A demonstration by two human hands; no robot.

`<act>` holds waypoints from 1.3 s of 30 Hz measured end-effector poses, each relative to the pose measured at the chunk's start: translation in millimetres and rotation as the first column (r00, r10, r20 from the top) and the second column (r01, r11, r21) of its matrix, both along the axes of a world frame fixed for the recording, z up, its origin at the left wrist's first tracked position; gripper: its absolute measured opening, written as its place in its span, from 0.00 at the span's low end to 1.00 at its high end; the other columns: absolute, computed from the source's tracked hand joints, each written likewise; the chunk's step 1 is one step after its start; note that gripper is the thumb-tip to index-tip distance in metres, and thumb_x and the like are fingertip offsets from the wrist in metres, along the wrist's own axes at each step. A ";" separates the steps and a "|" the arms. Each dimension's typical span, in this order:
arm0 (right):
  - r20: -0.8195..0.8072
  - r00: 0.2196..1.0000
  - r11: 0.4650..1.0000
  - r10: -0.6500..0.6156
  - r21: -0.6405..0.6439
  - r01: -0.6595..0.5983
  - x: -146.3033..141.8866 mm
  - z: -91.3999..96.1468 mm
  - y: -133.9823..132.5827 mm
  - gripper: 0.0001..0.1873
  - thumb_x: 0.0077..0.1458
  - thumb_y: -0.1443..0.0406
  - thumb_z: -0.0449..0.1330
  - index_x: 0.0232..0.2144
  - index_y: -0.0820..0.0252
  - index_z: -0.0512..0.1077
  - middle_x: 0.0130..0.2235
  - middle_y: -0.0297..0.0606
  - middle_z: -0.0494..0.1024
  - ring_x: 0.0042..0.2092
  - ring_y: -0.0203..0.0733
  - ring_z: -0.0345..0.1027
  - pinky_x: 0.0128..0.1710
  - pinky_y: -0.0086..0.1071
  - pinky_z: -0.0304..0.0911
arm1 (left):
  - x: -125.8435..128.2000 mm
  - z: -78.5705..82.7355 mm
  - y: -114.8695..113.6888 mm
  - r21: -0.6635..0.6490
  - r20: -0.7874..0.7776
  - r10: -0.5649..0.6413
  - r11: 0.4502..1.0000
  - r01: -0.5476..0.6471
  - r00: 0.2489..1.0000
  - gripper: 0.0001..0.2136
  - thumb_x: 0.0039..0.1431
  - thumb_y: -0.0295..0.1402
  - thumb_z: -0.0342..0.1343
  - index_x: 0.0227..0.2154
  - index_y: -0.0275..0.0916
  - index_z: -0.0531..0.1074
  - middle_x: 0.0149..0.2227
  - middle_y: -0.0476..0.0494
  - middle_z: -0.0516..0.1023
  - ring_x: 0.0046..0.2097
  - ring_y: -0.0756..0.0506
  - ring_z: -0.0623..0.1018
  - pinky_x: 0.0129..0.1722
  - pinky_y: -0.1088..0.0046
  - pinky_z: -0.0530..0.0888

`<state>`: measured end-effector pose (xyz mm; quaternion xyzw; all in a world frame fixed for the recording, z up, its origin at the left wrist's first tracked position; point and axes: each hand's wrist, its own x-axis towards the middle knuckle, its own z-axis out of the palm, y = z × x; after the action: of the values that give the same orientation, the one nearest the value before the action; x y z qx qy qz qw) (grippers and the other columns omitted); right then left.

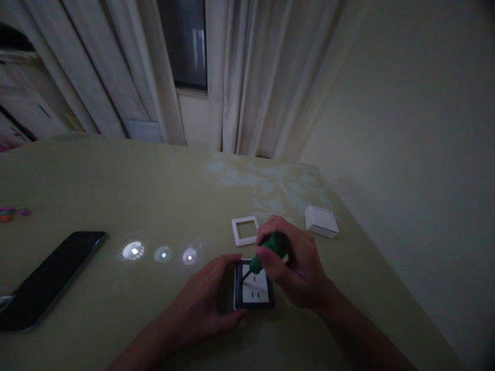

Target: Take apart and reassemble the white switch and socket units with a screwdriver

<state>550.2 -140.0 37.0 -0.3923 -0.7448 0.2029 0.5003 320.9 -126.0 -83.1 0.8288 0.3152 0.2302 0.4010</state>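
Observation:
A wall socket [255,292] with a white face and dark frame lies flat on the table near its front. My left hand [201,304] grips the socket's left edge, with the thumb at the lower corner and fingers curled over the top. My right hand [296,265] is closed around a green-handled screwdriver [266,252], whose tip points down at the upper left of the socket face.
A white square frame [245,230] lies just behind the socket, and a white switch [321,220] sits further right near the table edge. A dark phone [48,278] lies at the left. Curtains [247,77] hang behind the pale green table [135,185].

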 end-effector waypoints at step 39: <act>0.157 0.986 0.947 0.056 0.304 -0.102 -5.7 7.4 -1.9 0.25 0.66 0.54 0.70 0.62 0.55 0.77 0.46 0.42 0.83 0.45 0.45 0.78 0.43 0.38 0.77 | 2.4 9.0 1.1 0.009 0.054 -0.030 1.000 0.030 0.998 0.36 0.59 0.37 0.70 0.67 0.55 0.61 0.65 0.42 0.76 0.62 0.31 0.78 0.61 0.48 0.78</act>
<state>544.5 -141.9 44.4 -0.2924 -0.8172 0.0738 0.4911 323.3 -124.9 -74.1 0.8285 0.2907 0.2478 0.4096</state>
